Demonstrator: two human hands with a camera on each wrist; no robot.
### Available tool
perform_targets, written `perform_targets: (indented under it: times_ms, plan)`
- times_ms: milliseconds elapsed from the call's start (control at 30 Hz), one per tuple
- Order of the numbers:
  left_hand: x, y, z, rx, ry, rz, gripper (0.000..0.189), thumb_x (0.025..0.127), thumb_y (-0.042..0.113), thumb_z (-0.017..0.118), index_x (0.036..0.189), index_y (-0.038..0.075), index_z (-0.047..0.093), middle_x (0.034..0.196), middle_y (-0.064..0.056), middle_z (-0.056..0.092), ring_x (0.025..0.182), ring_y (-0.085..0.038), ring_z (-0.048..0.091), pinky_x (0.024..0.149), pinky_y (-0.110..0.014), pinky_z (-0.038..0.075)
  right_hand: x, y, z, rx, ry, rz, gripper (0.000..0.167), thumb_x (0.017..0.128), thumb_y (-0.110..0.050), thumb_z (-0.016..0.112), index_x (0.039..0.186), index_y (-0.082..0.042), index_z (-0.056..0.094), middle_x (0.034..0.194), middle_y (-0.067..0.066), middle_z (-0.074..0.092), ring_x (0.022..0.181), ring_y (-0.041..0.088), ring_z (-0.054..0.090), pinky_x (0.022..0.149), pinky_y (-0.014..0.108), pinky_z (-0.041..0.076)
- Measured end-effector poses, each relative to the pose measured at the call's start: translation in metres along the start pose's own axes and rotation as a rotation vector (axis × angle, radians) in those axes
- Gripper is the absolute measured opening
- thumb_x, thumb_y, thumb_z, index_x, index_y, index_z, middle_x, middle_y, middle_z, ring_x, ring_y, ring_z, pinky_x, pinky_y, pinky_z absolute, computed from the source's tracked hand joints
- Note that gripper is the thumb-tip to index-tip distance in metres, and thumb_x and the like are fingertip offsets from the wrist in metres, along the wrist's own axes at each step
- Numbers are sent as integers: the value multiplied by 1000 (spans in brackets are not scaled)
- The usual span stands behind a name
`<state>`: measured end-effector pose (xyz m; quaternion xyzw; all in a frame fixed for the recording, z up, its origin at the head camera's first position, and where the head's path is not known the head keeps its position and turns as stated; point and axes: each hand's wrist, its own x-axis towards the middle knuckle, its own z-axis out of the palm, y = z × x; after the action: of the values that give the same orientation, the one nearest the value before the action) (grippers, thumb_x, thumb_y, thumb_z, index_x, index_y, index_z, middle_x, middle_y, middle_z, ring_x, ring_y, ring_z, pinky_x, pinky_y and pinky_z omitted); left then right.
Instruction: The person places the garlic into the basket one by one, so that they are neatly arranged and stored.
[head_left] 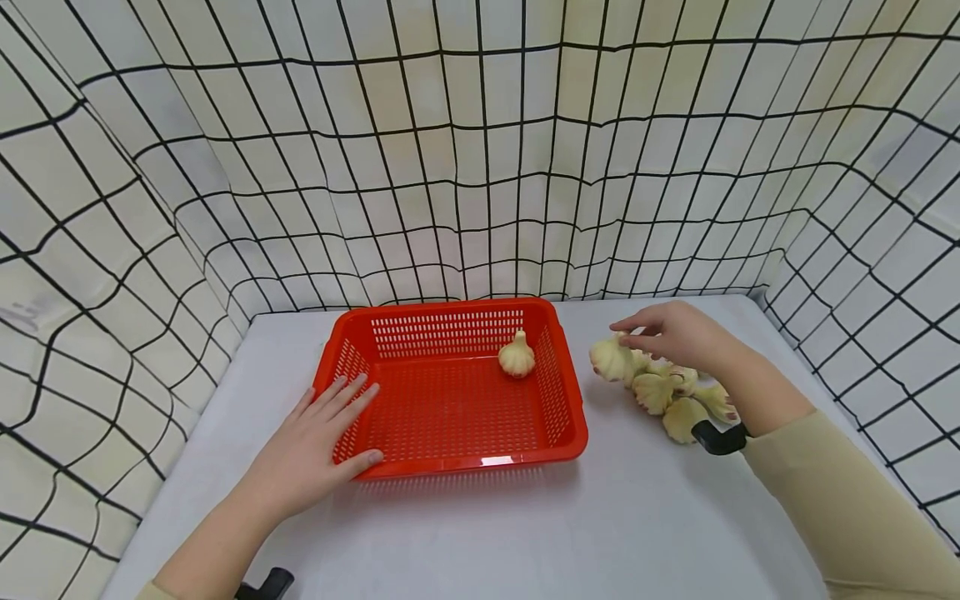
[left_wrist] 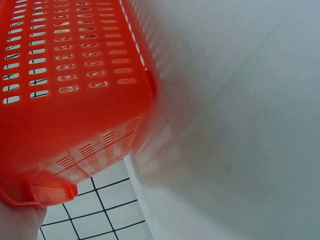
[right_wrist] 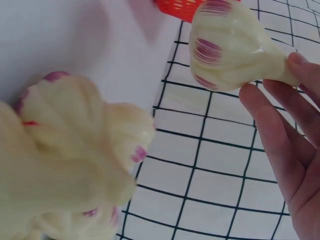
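Red basket point(head_left: 450, 412), garlic point(head_left: 517, 357) inside shown only by head view

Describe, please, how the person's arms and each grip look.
The right sleeve is plain beige; a corner of the left sleeve shows, also beige. A black piece juts out beside the right sleeve, another black piece near the left. The left grip and right grip are ungloved.

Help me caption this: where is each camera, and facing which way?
Head: worn on the head, facing forward and down at the red basket and garlic pile; left grip, right grip and forearms show.
Left wrist: on that wrist, facing the basket's outside and table; some left grip shows.
Right wrist: on that wrist, facing held bulb and pile; right grip shows.
Shared: held bulb in head and right wrist.
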<state>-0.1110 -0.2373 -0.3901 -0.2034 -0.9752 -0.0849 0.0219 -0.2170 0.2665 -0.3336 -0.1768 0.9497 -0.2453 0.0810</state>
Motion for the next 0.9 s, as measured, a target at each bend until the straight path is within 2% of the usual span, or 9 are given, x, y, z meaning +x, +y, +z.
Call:
perform_targets:
  times_ms: [233, 533, 700, 900]
  plan:
    - [1, -1, 1, 9, 3, 7, 88, 87, 65, 61, 157, 20, 32, 163, -8, 25, 148, -38, 21, 120, -55, 7, 8, -14, -11, 13, 24, -47, 31, 94, -34, 69, 124, -23, 72, 103, 2, 71, 67, 14, 66, 67, 33, 56]
    - [1, -1, 2, 21, 4, 11, 88, 87, 65, 61, 157, 21, 32, 163, -7, 25, 148, -37, 22, 120, -55, 9, 21, -32, -16, 13, 37, -61, 33, 94, -38, 68, 125, -26, 71, 111, 2, 70, 69, 16, 65, 67, 31, 57]
    - [1, -1, 2, 21, 6, 14, 87, 87, 62, 63, 157, 21, 31, 163, -7, 25, 148, -37, 22, 121, -52, 5, 27, -43, -15, 21, 40, -79, 32, 94, -37, 69, 124, -27, 72, 107, 0, 71, 71, 16, 66, 66, 32, 57]
    - [1, 0, 1, 23, 9, 11, 87, 87, 62, 63, 157, 21, 32, 162, -8, 26, 148, -38, 22, 121, -53, 7, 39, -57, -5, 48, 25, -120, 31, 93, -34, 71, 122, -25, 73, 101, 0, 71, 78, 19, 66, 65, 29, 58]
